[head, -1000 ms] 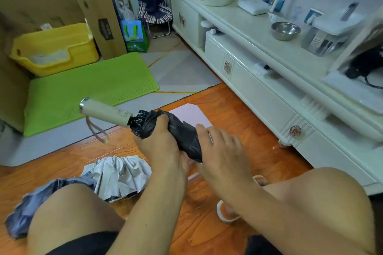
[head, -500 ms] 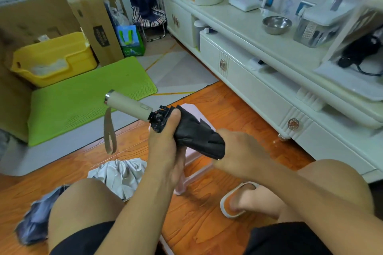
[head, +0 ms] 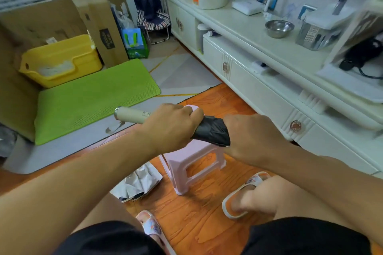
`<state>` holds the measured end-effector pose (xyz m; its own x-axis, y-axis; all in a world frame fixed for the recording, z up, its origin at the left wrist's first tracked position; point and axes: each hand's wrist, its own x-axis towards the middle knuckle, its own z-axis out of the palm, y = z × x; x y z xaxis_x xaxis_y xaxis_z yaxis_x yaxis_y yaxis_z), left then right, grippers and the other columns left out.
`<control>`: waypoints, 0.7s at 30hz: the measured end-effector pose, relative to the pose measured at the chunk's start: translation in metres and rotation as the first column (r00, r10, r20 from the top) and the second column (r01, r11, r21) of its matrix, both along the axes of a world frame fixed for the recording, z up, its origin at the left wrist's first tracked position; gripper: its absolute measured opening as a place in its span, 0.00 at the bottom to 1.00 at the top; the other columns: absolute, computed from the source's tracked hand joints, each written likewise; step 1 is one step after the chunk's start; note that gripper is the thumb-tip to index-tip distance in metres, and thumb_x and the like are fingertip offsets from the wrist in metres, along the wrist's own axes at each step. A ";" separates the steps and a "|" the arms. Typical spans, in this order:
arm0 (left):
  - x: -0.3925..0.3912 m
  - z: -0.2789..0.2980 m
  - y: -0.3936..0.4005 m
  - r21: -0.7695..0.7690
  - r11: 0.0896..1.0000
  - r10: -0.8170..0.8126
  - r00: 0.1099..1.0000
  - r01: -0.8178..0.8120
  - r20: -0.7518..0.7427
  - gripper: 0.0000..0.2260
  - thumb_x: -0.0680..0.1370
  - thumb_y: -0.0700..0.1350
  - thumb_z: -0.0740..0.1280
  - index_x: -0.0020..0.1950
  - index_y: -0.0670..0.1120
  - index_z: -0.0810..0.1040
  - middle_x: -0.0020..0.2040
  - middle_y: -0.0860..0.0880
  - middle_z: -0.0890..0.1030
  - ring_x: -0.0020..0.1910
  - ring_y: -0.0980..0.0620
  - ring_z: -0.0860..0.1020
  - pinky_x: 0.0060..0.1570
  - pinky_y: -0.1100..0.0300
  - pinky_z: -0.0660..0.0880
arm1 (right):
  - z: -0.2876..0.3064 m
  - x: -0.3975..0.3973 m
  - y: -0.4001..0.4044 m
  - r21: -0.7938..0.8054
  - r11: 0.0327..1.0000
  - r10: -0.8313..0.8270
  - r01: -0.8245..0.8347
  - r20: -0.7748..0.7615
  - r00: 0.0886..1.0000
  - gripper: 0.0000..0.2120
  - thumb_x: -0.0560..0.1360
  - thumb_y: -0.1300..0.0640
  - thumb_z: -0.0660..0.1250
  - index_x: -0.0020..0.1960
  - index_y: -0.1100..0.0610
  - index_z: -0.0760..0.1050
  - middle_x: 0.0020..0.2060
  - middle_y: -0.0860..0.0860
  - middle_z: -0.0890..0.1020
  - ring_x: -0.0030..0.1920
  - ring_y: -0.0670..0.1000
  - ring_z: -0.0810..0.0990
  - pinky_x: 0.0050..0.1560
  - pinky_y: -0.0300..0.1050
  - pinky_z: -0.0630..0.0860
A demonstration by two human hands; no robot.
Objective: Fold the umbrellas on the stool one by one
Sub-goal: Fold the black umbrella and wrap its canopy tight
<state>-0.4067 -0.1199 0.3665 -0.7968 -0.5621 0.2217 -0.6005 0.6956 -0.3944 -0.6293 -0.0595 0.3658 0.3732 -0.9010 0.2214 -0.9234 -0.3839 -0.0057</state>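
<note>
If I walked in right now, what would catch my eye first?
Two hands in the middle: the left hand and right hand grip a rolled black umbrella with a cream handle, above a pink stool. Behind them to the left lies a bright green mat beside a yellow bin.

Home living room, white TV cabinet, wooden floor, cardboard boxes, slippers

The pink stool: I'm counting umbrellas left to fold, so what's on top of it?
The hands and black umbrella cover most of the pink stool's top; its visible far corner is bare.
</note>
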 end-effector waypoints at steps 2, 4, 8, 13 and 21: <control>-0.005 0.016 0.003 0.207 0.972 0.093 0.992 -0.108 0.080 0.14 0.71 0.53 0.68 0.53 0.48 0.72 0.39 0.48 0.79 0.37 0.40 0.79 0.34 0.55 0.67 | -0.006 -0.006 -0.002 -0.149 0.986 0.068 -0.070 -0.013 0.998 0.20 0.61 0.49 0.81 0.43 0.54 0.73 0.31 0.50 0.76 0.26 0.52 0.69 0.24 0.42 0.65; -0.006 0.026 0.003 0.479 0.849 0.178 0.975 -0.222 0.136 0.13 0.70 0.55 0.69 0.51 0.51 0.73 0.36 0.51 0.76 0.36 0.44 0.77 0.37 0.57 0.68 | -0.011 -0.009 -0.002 -0.201 0.969 0.135 -0.141 -0.047 0.990 0.19 0.61 0.53 0.81 0.42 0.55 0.73 0.30 0.52 0.76 0.25 0.53 0.72 0.26 0.40 0.61; 0.003 0.024 0.012 0.778 0.582 0.279 0.957 -0.235 0.081 0.11 0.68 0.53 0.73 0.42 0.53 0.72 0.33 0.53 0.79 0.33 0.51 0.79 0.35 0.59 0.74 | -0.012 -0.014 0.001 -0.214 0.940 0.243 -0.266 -0.127 0.962 0.13 0.68 0.53 0.75 0.45 0.56 0.75 0.34 0.53 0.77 0.30 0.54 0.76 0.27 0.40 0.63; 0.005 0.013 0.029 0.312 0.927 0.180 0.976 -0.210 0.124 0.13 0.74 0.57 0.64 0.51 0.51 0.66 0.42 0.49 0.80 0.37 0.42 0.77 0.37 0.56 0.72 | 0.003 -0.014 -0.002 0.301 0.945 0.126 -0.131 0.036 0.991 0.18 0.71 0.45 0.73 0.41 0.45 0.62 0.31 0.43 0.71 0.30 0.44 0.72 0.30 0.36 0.62; -0.002 0.014 0.042 0.405 0.807 0.431 0.897 -0.430 0.095 0.13 0.74 0.55 0.66 0.54 0.50 0.71 0.41 0.49 0.75 0.38 0.45 0.71 0.38 0.57 0.67 | -0.002 -0.021 -0.003 0.018 0.999 0.036 -0.033 -0.155 0.987 0.45 0.69 0.34 0.73 0.78 0.52 0.61 0.75 0.56 0.67 0.75 0.61 0.65 0.73 0.59 0.65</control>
<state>-0.4091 -0.0777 0.3810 -0.4513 -0.8866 -0.1017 -0.8768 0.4617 -0.1343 -0.6505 -0.0621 0.3638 0.4330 -0.8898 0.1444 -0.8996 -0.4166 0.1307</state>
